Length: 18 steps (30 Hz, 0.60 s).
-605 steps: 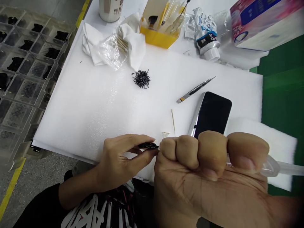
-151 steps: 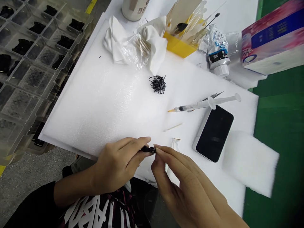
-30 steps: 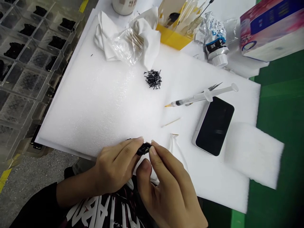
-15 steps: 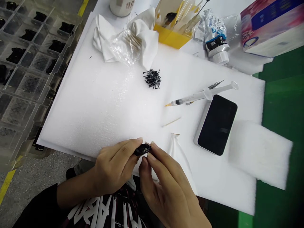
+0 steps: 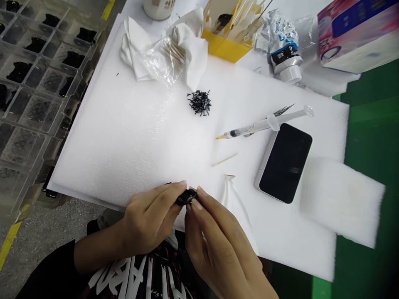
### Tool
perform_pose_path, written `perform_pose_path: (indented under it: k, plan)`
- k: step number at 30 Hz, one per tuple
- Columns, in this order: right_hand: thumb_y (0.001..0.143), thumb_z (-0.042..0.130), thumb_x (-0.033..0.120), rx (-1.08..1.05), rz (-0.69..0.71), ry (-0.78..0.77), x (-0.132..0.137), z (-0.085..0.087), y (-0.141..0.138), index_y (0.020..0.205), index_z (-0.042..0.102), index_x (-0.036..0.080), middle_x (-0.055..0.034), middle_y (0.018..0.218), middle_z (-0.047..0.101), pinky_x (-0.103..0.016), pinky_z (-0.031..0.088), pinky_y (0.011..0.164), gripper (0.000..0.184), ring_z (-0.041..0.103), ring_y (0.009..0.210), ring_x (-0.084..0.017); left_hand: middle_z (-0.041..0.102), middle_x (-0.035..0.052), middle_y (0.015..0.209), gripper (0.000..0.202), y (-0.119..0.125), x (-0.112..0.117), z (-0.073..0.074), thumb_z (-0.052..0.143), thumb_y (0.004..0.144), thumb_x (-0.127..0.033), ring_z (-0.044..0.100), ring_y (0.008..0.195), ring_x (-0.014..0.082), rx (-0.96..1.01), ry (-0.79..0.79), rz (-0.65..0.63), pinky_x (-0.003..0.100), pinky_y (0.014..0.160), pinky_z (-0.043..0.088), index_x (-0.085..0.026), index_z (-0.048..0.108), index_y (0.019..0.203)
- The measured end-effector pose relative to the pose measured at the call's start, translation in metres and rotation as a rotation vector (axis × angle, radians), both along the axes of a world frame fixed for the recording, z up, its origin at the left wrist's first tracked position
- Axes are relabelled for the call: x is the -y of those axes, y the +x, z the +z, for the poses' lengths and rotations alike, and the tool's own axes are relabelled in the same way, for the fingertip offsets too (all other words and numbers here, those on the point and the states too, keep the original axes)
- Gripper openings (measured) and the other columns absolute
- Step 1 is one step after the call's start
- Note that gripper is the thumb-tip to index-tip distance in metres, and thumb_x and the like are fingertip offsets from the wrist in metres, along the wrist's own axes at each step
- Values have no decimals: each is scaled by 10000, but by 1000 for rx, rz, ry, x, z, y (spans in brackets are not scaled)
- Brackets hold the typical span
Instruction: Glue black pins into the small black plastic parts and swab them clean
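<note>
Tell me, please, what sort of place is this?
Probably a factory assembly station for small parts: a clear plastic tray of black parts, a white foam pad, a pile of tiny black pieces, and a slim plastic syringe.

Assembly workshop — foam mat (image 5: 124,124), parts trays (image 5: 37,104)

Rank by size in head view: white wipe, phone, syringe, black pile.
1. White wipe
2. Phone and syringe: too close to rank; the phone is wider, the syringe longer
3. Black pile
</note>
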State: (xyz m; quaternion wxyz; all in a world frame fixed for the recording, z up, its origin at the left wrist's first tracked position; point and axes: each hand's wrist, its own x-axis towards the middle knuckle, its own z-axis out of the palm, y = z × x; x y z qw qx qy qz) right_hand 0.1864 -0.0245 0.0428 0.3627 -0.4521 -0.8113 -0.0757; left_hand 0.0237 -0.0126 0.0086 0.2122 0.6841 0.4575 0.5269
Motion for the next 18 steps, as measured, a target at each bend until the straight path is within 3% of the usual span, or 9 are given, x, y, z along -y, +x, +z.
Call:
perform_pose_path:
  k: [2,6,9,15,18]
  plan:
    - [917,923,-66,-63,2,-38,2,-3,-1,1385,810,53,-181,1303,893,-334,783,1039,496,917,1121,-281,951,107,1204,377,0,-1,0,680,1146,-23,951,1091,236,9,10,0,278,1006,804,-131,769,1497]
    - [1021,786,-71,-176,0,-206,8,-10,-5,1755,580,171,-159,1449,851,-377,783,1060,800,888,1249,-272,955,81,1183,373,0,-2,0,680,1175,-58,959,1043,237,17,20,9,284,939,823,-176,760,1520]
    - [991,815,-89,-156,-41,-136,11,-13,-7,1755,588,186,-144,1449,854,-383,787,1057,843,887,1251,-274,954,76,1185,332,0,-3,0,666,1195,-91,959,1044,233,0,24,11,272,944,819,-181,763,1500]
    - [889,866,-165,-113,-52,-55,11,-13,-12,1655,678,86,-192,1468,841,-373,763,1130,828,883,1261,-291,952,114,1185,299,-1,-2,0,656,1155,-4,954,1088,218,-17,43,13,232,1039,780,-104,779,1409]
    - [890,863,-160,-103,-52,-27,9,-11,-12,1661,671,75,-197,1492,829,-395,775,1115,828,883,1260,-309,953,87,1212,341,-2,-1,1,654,1151,-23,954,1088,219,-40,26,11,259,1016,796,-140,769,1450]
